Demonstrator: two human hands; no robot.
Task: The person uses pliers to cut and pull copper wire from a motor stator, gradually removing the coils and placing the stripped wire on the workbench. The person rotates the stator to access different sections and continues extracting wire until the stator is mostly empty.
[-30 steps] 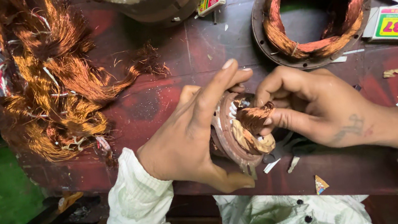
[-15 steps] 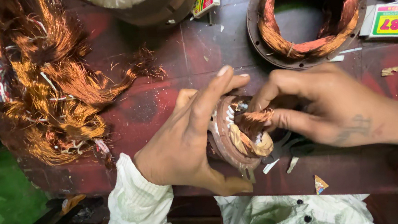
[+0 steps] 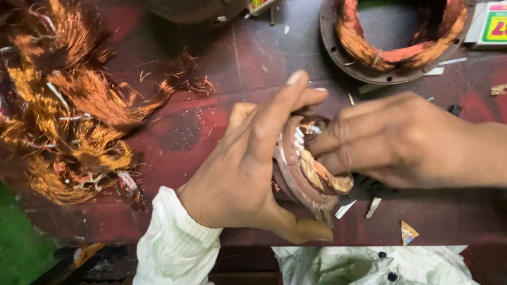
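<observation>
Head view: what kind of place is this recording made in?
Probably a motor rewinding or repair workbench. A heap of stripped copper wire lies on the dark red table, a large wound stator sits behind, and both hands grip a small stator.

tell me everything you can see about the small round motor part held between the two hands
The small stator is a ring of reddish-brown metal, held on edge above the dark red table. Pale slot liners line its inner rim, and a bundle of copper-coloured winding wire sits in its opening. The left hand cups its outer side, thumb underneath, while the right hand has its fingers pressed onto the wire. Much of the ring is hidden by the hands.
</observation>
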